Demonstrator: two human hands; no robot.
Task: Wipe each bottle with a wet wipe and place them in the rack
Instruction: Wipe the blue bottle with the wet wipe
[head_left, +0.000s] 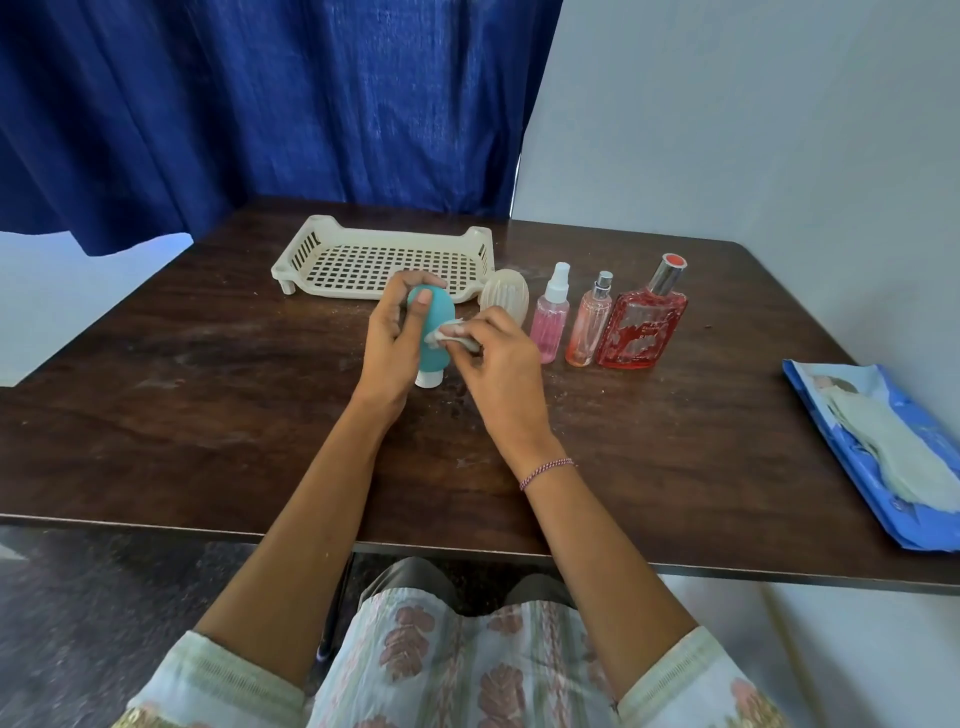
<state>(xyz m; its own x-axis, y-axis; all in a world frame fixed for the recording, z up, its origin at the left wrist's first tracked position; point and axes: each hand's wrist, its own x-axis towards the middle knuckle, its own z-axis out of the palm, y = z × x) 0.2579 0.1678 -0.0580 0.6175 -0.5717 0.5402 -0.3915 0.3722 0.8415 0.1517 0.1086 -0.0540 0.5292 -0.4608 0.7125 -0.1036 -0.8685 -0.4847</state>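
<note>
My left hand grips a teal bottle with a white cap pointing down, held just above the dark wooden table. My right hand pinches a crumpled white wet wipe against the bottle's right side. Behind the hands sits a cream plastic rack with nothing in it. To the right stand a cream ribbed bottle, a pink spray bottle, a slim peach perfume bottle and a red square perfume bottle.
A blue pack of wet wipes lies open at the table's right edge, a wipe sticking out of it. A blue curtain hangs behind the table and a pale wall stands to the right. The table's near edge runs just above my lap.
</note>
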